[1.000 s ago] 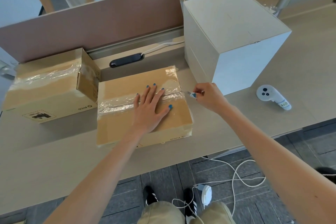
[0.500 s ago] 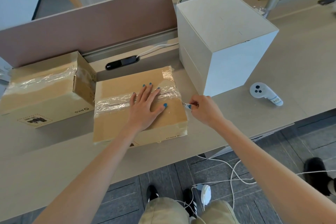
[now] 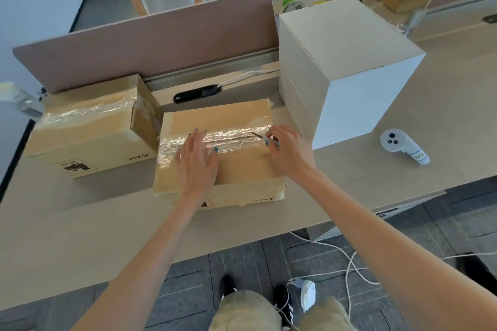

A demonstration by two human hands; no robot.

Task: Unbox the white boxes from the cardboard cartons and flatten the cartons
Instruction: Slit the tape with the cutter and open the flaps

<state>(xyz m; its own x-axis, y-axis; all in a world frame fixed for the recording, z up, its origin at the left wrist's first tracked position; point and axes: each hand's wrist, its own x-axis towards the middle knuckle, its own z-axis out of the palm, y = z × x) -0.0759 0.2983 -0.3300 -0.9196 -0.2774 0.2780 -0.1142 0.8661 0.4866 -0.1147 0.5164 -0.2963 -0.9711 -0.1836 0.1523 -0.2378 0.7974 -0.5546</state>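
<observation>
Brown corrugated cardboard makes up the near carton (image 3: 217, 118), a flat rectangular box lying on the smooth beige table (image 3: 443, 105) and sealed along its top seam with a wide band of crinkled, glossy clear tape (image 3: 236, 137). The left hand (image 3: 197, 162) lies flat on the carton's top, fingers spread, their tips on the tape. The right hand (image 3: 289, 154) pinches a small thin cutter (image 3: 262, 137), its dark pointed tip resting on the tape near the carton's right end. Just beside it on the left sits a second carton (image 3: 88, 137), taped the same way and closed. A tall, matte white box (image 3: 347, 70) stands just behind and to the right. A rounded grey controller (image 3: 400, 144) lies further right.
</observation>
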